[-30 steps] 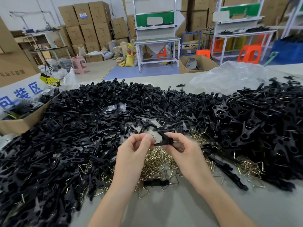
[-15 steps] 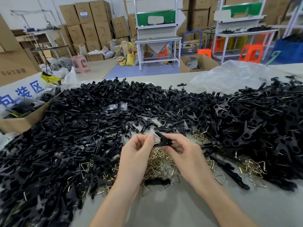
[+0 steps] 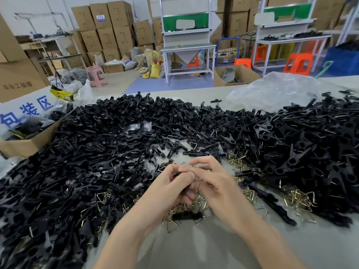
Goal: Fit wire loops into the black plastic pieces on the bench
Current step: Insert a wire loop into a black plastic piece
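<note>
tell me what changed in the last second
The left hand and right hand have closed together around the black piece, now just a sliver between the fingers; both still hold it. The heaped black pieces and wire loops lie as before.

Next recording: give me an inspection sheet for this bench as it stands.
Surface: pale grey bench top, mostly buried under parts.
Job's things: heap of black plastic pieces; brass-coloured triangular wire loops scattered beneath and right of the hands.
Clutter: crumpled clear plastic bag far right; open cardboard box at left edge.
Grippers: left hand and right hand together grip one black piece, mostly hidden.
Cables: nothing seen.
Surroundings: stacked cardboard cartons, white workbenches, orange plastic stools.
</note>
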A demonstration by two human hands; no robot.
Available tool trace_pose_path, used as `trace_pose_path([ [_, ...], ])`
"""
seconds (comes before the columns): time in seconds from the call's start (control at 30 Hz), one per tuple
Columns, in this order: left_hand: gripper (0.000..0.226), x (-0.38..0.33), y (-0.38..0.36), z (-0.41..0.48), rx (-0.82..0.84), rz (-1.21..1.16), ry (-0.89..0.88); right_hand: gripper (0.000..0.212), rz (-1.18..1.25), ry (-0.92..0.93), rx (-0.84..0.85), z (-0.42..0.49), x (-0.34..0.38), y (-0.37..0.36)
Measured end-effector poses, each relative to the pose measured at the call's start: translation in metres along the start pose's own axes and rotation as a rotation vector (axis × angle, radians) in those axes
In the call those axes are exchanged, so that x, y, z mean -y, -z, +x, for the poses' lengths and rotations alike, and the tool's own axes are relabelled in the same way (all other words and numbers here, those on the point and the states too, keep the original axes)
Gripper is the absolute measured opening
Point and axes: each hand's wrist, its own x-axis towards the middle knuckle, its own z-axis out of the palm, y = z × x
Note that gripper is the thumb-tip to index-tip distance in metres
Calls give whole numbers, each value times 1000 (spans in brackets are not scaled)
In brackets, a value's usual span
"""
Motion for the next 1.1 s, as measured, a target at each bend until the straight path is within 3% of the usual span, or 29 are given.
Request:
trace_pose_path([
  [0.1, 31, -4, 0, -5, 128, 105, -4, 53, -40, -6, 71, -2, 1, 1],
  [0.23, 42, -5, -1, -10, 155, 176, 6, 38, 7, -14, 112, -2, 3, 0],
  [0.37, 40, -3, -5, -6, 28, 228, -37, 43, 53, -38, 103, -1, 2, 0],
  [0.5, 41, -1, -3, -3, -94, 212, -60, 70, 78, -149, 191, -2, 0, -5],
  [0.67, 32, 1, -7, -1, -98, 214, -96, 80, 176, -159, 155, 0, -2, -5],
  [0.8, 45, 3, -5, 0, -122, 226, -98, 62, 195, -165, 140, 1, -1, -4],
  [1.1, 30, 2, -11, -3, -42, 155, -171, 28, 56, -38, -75, 2, 2, -2],
])
